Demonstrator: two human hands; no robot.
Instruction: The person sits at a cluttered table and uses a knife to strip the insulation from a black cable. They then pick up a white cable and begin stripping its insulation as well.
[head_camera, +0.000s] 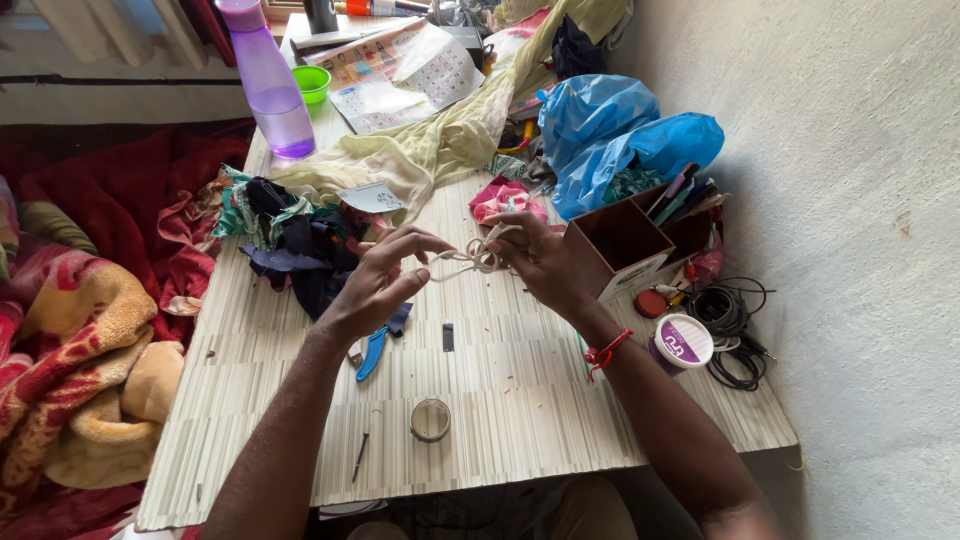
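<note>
Striped table (520, 400) cluttered. Left hand (380, 280) and right hand (535, 260) both pinch pale cord (470, 258) above table, pulling ends apart, seemingly for knotting. Blue cutter (372, 352), tape roll (430, 420) near.
</note>
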